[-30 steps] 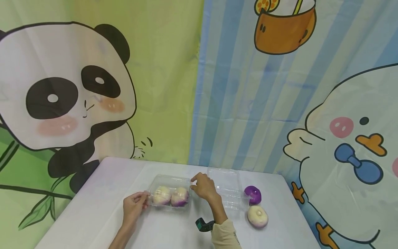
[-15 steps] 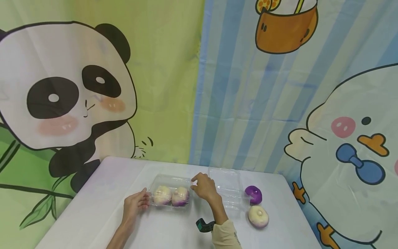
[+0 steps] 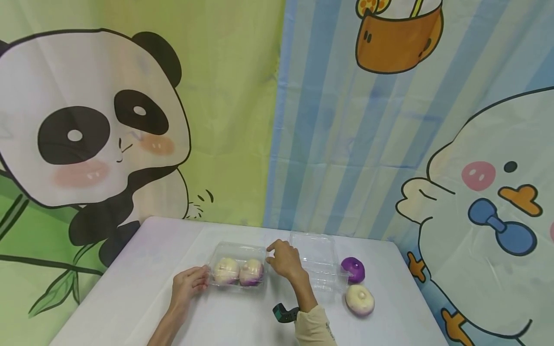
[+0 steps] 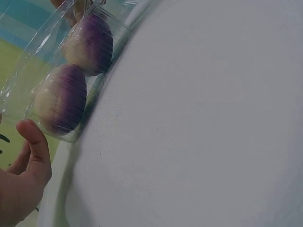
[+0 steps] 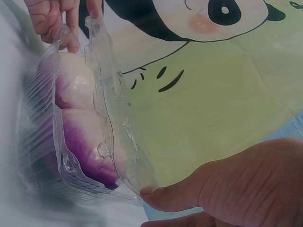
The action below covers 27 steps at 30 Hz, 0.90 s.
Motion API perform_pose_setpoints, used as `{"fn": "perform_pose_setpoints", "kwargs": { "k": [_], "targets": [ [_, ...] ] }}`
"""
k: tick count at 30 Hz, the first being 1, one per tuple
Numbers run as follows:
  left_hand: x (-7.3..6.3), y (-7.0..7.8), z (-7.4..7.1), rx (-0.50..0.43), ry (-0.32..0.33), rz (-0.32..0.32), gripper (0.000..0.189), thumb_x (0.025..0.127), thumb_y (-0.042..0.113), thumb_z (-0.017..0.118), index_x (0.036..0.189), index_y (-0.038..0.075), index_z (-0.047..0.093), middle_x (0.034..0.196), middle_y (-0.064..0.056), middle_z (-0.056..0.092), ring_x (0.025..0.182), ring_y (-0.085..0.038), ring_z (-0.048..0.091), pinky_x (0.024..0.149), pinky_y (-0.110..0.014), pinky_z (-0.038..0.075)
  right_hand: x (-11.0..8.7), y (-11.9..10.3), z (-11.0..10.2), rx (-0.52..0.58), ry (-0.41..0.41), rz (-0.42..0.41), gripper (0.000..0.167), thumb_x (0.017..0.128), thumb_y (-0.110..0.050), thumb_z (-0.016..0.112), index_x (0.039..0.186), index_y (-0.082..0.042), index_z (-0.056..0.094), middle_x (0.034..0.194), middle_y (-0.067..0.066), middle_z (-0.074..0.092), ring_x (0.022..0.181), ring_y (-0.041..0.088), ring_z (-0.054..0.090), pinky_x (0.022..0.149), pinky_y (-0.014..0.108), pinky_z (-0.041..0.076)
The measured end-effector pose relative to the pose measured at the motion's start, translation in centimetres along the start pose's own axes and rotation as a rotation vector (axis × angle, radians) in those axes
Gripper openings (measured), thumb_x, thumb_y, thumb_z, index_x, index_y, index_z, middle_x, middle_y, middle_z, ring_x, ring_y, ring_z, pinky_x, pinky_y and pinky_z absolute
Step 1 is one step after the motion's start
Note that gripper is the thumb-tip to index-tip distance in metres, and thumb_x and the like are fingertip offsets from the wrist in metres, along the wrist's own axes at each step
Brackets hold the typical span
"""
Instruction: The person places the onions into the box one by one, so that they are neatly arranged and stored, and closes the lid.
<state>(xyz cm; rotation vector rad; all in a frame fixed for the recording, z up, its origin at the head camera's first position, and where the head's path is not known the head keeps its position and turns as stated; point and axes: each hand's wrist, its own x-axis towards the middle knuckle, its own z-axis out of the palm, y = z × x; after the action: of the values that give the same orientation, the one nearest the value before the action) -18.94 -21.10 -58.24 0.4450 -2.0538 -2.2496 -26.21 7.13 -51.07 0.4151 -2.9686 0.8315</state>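
Beige fabric sleeve (image 3: 313, 327) closest, on white smooth desk (image 3: 242, 319). Loose cream turnip (image 3: 360, 300), squat, right side. Left hand (image 3: 186, 288): fingers gripping left end of clear ribbed plastic box (image 3: 231, 249), left of mid-desk, lid ajar. Two glossy cream-purple turnips (image 3: 226, 271) inside. Right hand (image 3: 284, 258): thumb at lid corner, can't tell if pinching; partly blocks open clamshell (image 3: 318, 265). Purple turnip (image 3: 353, 270) beside that. Printed curtain (image 3: 233, 120) behind.

Beige sleeve (image 3: 314, 327), black wrist device (image 3: 287, 314)
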Motion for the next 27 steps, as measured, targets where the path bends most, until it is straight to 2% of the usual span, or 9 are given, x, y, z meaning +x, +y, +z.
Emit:
{"fn": "perform_pose_setpoints", "kwargs": {
  "k": [8,16,27],
  "targets": [
    [0.03,0.12,-0.09,0.002,-0.009,0.000,0.036,0.108,0.018,0.066,0.126,-0.014,0.071,0.088,0.000,0.076,0.077,-0.010,0.073,0.068,-0.019,0.062,0.10,-0.08,-0.24,0.003,-0.001,0.004,0.029,0.094,-0.011,0.083,0.121,-0.001,0.080,0.111,0.020,0.078,0.098,0.035,0.073,0.090,0.059,0.055],
    [0.27,-0.09,-0.30,0.032,-0.009,-0.038,0.036,0.105,0.015,0.070,0.130,-0.011,0.070,0.090,-0.002,0.077,0.079,-0.011,0.072,0.070,-0.020,0.062,-0.04,0.11,-0.23,0.001,-0.006,0.005,0.030,0.095,-0.013,0.083,0.122,-0.002,0.080,0.110,0.018,0.078,0.099,0.034,0.073,0.091,0.057,0.055],
    [0.30,-0.33,-0.22,0.069,0.002,-0.051,0.037,0.101,0.014,0.074,0.129,-0.009,0.071,0.090,-0.002,0.076,0.077,-0.011,0.069,0.069,-0.021,0.060,-0.42,-0.06,-0.62,-0.020,0.013,-0.020,0.033,0.092,-0.013,0.085,0.122,-0.002,0.079,0.107,0.017,0.078,0.095,0.033,0.074,0.084,0.054,0.056]
  ]
}}
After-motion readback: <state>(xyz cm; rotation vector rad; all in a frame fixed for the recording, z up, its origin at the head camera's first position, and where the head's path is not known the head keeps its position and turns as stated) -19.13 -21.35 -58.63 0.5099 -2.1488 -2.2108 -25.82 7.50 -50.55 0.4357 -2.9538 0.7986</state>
